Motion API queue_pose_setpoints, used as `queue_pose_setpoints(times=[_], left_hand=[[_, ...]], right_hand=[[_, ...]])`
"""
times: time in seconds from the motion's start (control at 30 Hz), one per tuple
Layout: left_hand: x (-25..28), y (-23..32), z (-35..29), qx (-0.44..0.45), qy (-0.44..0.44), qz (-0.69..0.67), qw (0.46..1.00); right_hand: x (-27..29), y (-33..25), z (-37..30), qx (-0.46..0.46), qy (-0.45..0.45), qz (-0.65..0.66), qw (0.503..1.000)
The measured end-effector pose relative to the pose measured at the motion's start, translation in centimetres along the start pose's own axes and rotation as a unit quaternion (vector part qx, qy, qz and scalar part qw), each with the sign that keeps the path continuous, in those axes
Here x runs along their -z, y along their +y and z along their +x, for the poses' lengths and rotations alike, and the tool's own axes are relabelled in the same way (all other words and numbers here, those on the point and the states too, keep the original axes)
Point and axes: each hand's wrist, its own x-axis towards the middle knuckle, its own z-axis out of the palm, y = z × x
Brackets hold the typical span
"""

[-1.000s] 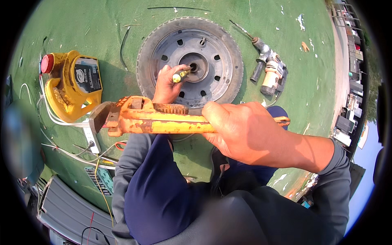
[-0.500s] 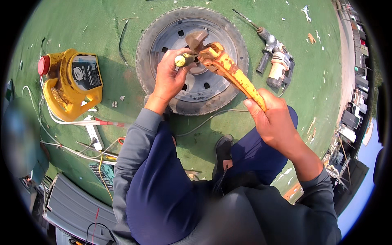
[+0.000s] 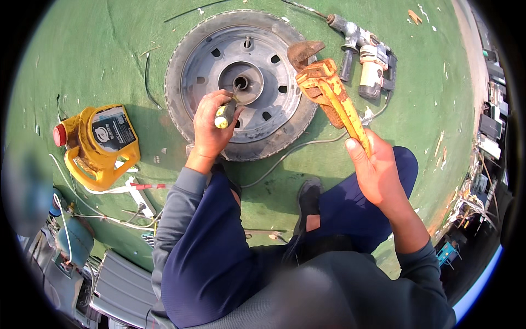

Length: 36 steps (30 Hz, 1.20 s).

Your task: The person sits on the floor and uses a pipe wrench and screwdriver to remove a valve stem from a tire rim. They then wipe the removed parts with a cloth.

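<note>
A wheel with a grey steel rim (image 3: 201,60) and a worn tyre (image 3: 175,77) lies flat on the green floor covering in front of me. My left hand (image 3: 208,131), above the rim's near side, is closed around a screwdriver (image 3: 224,115) with a yellow and dark handle. Its shaft points at the round centre hub (image 3: 241,83); whether the tip touches anything I cannot tell. In my right hand (image 3: 379,178) is a rusty yellow pipe wrench (image 3: 342,101), gripped by the end of its handle. The wrench's head is raised over the wheel's right edge, apart from the screwdriver.
A yellow jug (image 3: 90,164) with a red cap stands at left, near a white power strip (image 3: 141,198) and loose cables. A rotary hammer drill (image 3: 372,66) with a long bit lies beyond the wheel at right, its cord running toward me. My knees flank the space before the wheel.
My right hand has swung the pipe wrench away to the right from the screwdriver handle. The screwdriver remains in my left hand, and the hub now shows. The whole view has shifted slightly.
</note>
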Motion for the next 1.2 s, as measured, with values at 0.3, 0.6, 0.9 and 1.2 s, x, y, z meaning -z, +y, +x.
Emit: queue_pose_setpoints(times=[0.3,0.6,0.9,1.2], left_hand=[[-3.0,0.6,0.5,-0.031,-0.053,0.082,0.995],[-6.7,1.5,1.2,-0.01,-0.023,0.142,0.99],[-6.7,1.7,0.6,0.003,0.002,0.22,0.976],[-6.8,1.6,1.9,-0.009,0.005,0.246,0.969]], right_hand=[[-0.7,2.0,-0.6,-0.021,-0.011,0.021,0.999],[-3.0,4.0,-0.9,0.082,-0.002,0.029,0.996],[-5.7,5.9,-2.2,0.216,0.063,0.106,0.968],[-10.4,9.3,0.3,0.053,0.048,0.067,0.995]])
